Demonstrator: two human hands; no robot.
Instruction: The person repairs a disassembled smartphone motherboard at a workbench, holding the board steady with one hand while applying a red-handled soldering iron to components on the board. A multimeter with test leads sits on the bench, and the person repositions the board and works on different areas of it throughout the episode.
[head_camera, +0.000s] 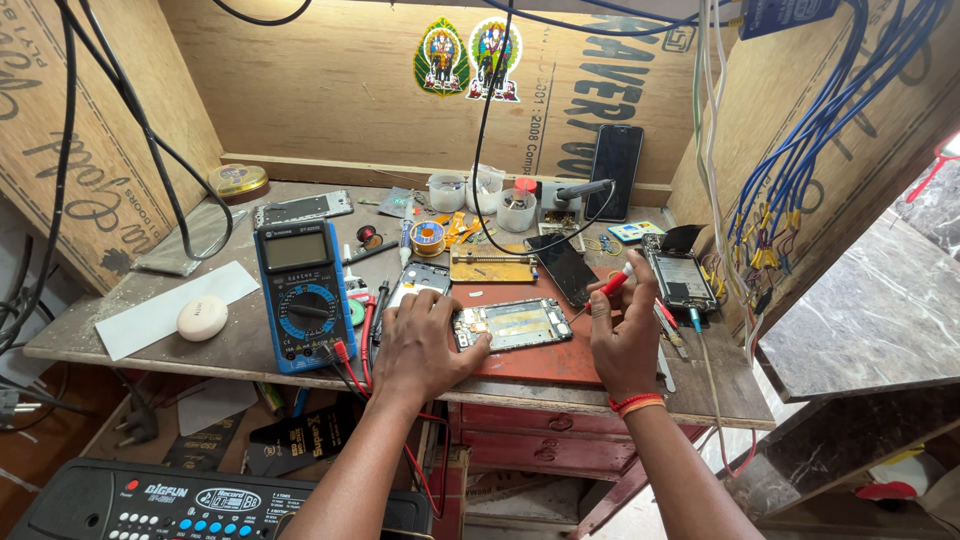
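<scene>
Head camera view: the right hand (622, 335) is curled around a red-handled screwdriver (604, 290), whose thin tip slants down toward the right end of the opened phone frame (513, 324). The left hand (425, 340) lies flat with its fingers spread, pressing the left end of that frame against the red mat (530, 362) beneath it; it holds nothing, only pins the frame down. The left palm covers the frame's left edge, so that part cannot be seen, and the screwdriver's tip is too fine to tell whether it touches the frame.

Just behind the frame lies a dark phone screen (563, 268), and beyond that a yellow holding plate (492, 266). To the right of the frame, past the right hand, sits a second opened phone (680, 277) with its parts exposed. To the left of the frame stands a blue multimeter (303, 295), its red and black leads (362, 340) trailing between it and the left hand. Further left of the frame rests a white oval case (202, 317) on the wooden surface (150, 345). Black cables hang across the view above the frame and cross part of the back wall.
</scene>
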